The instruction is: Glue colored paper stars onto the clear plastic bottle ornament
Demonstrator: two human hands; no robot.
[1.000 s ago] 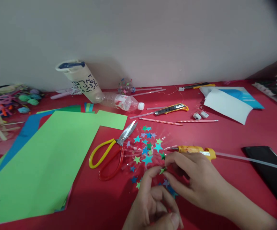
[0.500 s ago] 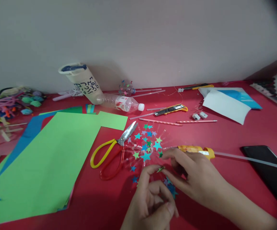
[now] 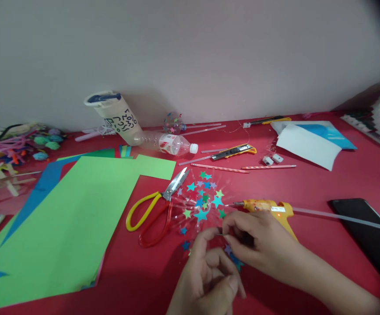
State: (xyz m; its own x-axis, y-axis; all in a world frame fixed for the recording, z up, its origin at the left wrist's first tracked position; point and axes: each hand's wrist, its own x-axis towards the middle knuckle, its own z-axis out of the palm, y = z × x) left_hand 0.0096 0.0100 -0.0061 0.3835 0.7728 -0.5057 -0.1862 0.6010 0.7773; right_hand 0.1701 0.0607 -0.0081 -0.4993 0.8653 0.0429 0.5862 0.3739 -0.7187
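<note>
My right hand (image 3: 258, 236) is closed in a pinch on a small paper star (image 3: 220, 233), seen edge-on and mostly hidden by the fingers. The bent index fingertip of my left hand (image 3: 209, 271) touches that star; its other fingers curl loosely, apart, with nothing in them. Just beyond my fingers lies a clear plastic piece (image 3: 210, 204) with thin strips fanning outward, covered with several blue, green and purple stars. More stars (image 3: 237, 261) lie partly under my right hand. Behind that hand is a yellow hot glue gun (image 3: 258, 205), with a long glue stick in its back.
Scissors (image 3: 149, 210) lie left of the plastic piece, beside green paper sheets (image 3: 65, 218). Farther back are a plastic bottle (image 3: 173, 144), a white cup (image 3: 121, 118), a utility knife (image 3: 234, 151) and pencils (image 3: 269, 166). A black phone (image 3: 364, 232) is at right.
My right thumb and fingers have closed on the star that rested on my left index fingertip. The view has shifted slightly, and more of the glue gun shows.
</note>
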